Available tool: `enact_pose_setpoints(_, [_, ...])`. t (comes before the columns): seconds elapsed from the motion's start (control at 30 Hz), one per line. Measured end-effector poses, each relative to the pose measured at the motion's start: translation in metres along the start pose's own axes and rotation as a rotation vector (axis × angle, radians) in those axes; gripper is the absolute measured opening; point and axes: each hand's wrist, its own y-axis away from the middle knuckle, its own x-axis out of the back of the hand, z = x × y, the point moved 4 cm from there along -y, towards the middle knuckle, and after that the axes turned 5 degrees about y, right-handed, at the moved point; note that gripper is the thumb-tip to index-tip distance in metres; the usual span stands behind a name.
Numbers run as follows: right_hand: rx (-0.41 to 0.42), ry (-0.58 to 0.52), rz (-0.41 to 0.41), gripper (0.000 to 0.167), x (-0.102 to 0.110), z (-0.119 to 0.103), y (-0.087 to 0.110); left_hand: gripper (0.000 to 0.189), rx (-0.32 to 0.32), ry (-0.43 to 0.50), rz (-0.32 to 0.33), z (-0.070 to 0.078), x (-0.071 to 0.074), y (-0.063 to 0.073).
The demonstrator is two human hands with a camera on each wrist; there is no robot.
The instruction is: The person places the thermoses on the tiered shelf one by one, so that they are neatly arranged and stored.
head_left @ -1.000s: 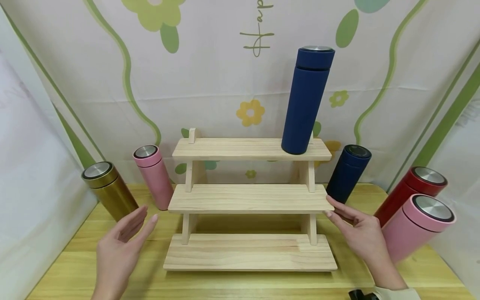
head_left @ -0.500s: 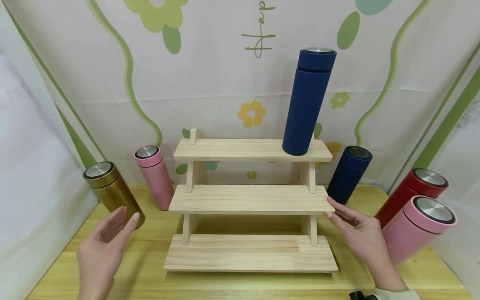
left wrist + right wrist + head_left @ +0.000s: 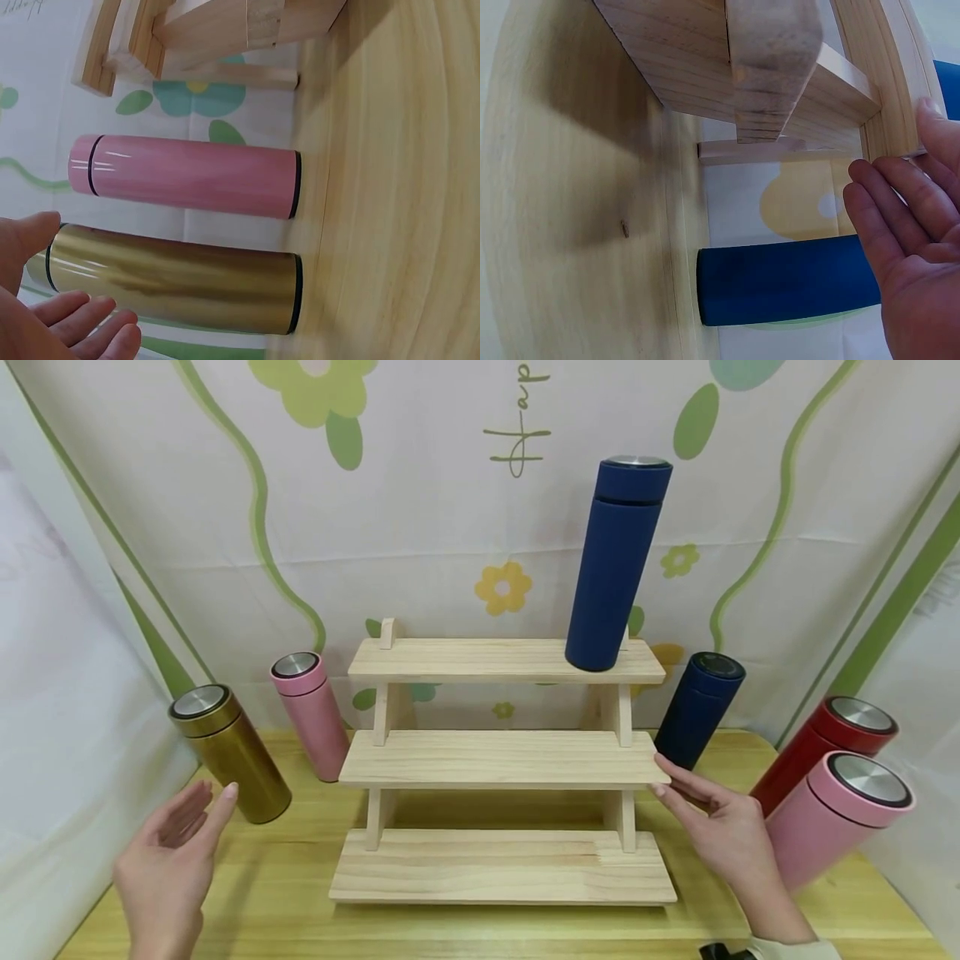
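Observation:
A three-step wooden display stand [image 3: 502,756] stands on the table, a tall navy blue thermos [image 3: 618,564] upright at the right of its top step. My right hand [image 3: 723,835] has its fingertips at the right end of the middle step, fingers nearly straight in the right wrist view. To the left, my left hand [image 3: 168,864] is held with fingers apart and holds nothing, just in front of a gold thermos [image 3: 232,756]. A slim pink thermos [image 3: 311,718] stands between the gold one and the stand. Behind my right fingers is a shorter dark blue thermos [image 3: 697,710].
At the right, a wide pink thermos [image 3: 836,818] stands beside my right wrist, partly covering a red thermos [image 3: 825,747]. A printed flower cloth [image 3: 435,527] hangs behind the wooden table [image 3: 300,893]. A black object [image 3: 716,950] shows at my right cuff.
My left hand has moved left and slightly down, away from the stand, uncovering the gold thermos's base. My right hand has stayed at the middle step's end.

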Motion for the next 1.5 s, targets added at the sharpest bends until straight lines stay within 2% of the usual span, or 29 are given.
enact_pose_setpoints(0.13, [-0.008,-0.001,-0.007,0.045,-0.001,0.001,0.000,0.066,0.038,-0.070,-0.032,-0.001,-0.002,-0.008])
enact_pose_setpoints(0.3, [0.020,-0.003,-0.007,0.045,-0.001,0.000,0.000,0.077,0.061,-0.217,-0.076,-0.001,-0.005,-0.018])
enact_pose_setpoints(0.4, [0.038,0.001,0.004,0.044,-0.001,-0.001,-0.001,0.083,0.071,-0.252,-0.096,-0.002,-0.009,-0.022])
enact_pose_setpoints(0.57, [0.034,0.007,0.006,0.044,0.000,-0.001,-0.001,0.089,0.070,-0.258,-0.127,-0.005,-0.017,-0.029])
enact_pose_setpoints(0.87, [0.034,0.001,0.005,0.044,0.001,0.000,0.000,0.093,0.063,-0.265,-0.143,-0.010,-0.024,-0.041])
enact_pose_setpoints(1.17, [0.016,0.013,-0.011,0.045,0.000,0.000,-0.001,0.097,0.090,-0.206,-0.183,-0.020,-0.032,-0.053])
enact_pose_setpoints(1.37, [0.008,0.004,-0.013,0.045,-0.001,0.001,-0.001,0.093,0.051,-0.268,-0.170,-0.023,-0.036,-0.059])
enact_pose_setpoints(1.5, [0.007,0.001,-0.010,0.045,0.000,0.001,-0.001,0.089,0.016,-0.261,-0.168,-0.025,-0.039,-0.062])
